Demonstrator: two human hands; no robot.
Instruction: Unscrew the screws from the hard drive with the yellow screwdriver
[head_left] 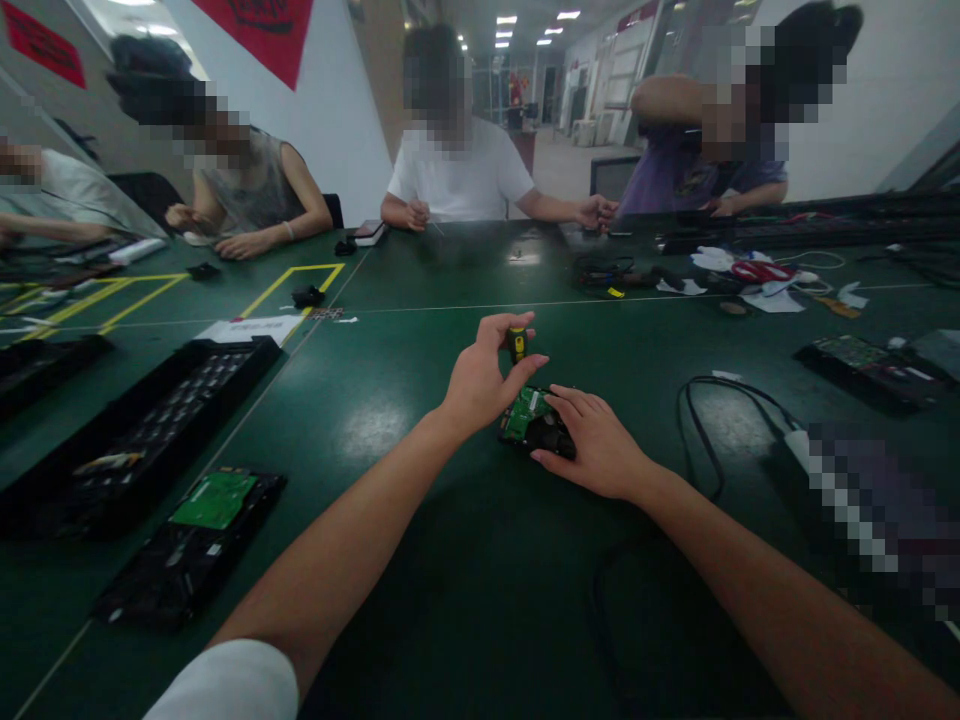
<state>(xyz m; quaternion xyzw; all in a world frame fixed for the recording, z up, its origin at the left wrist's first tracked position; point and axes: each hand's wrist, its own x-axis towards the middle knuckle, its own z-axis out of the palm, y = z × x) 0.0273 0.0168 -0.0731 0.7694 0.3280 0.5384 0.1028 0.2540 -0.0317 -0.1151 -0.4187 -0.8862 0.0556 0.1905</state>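
My left hand [487, 372] is closed on a short screwdriver with a yellow and black handle [517, 345], held upright between thumb and fingers. Its tip is hard to see, just above a small black device with a green circuit board [525, 412], which looks like a hard drive. On the right side of that drive, my right hand [600, 440] grips it against the table, fingers over the top edge and thumb along the near edge.
A similar black unit with a green board [217, 500] lies at the left, beside a long black tray [150, 430]. Another board unit [862, 365] is at the right, near a black cable [697, 385]. Several people sit across the green table [390, 500]. Tools and scraps [772, 275] lie toward the back right.
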